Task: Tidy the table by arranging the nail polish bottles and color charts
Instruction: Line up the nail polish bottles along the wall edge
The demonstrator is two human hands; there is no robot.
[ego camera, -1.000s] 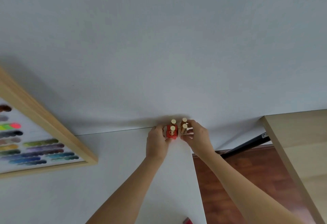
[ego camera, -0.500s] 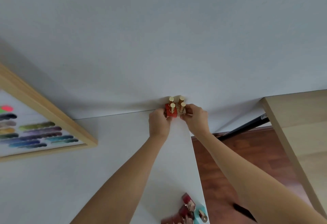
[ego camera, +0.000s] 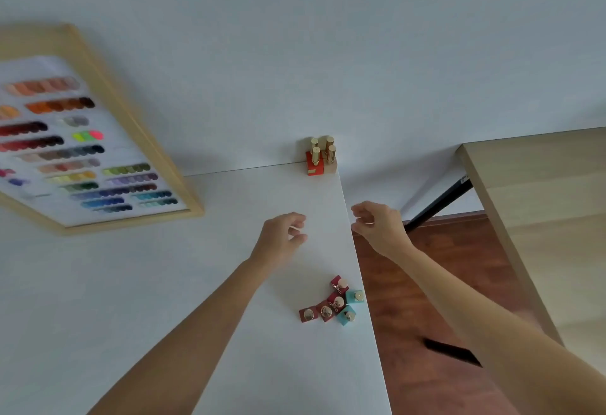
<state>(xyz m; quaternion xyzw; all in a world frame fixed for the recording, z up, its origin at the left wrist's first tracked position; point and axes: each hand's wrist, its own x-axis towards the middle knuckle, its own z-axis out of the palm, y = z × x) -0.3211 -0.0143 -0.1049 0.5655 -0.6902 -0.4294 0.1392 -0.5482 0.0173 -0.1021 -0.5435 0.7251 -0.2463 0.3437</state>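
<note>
White bench (ego camera: 164, 283) fills the lower left of the frame, a pale wall above it and wood floor (ego camera: 426, 283) at lower right. Four gold-capped bottles (ego camera: 321, 157) stand packed together at the bench's far right corner, against the wall. Six more bottles (ego camera: 334, 303), dark red and teal, cluster lower centre by the right edge. A framed colour chart (ego camera: 82, 148) sits at upper left. Left hand (ego camera: 283, 239) and right hand (ego camera: 377, 226) hover mid-frame, fingers loosely curled, empty.

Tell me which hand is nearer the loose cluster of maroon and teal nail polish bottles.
Left. The left hand hovers just beyond the cluster; the right hand is past the table edge.
</note>
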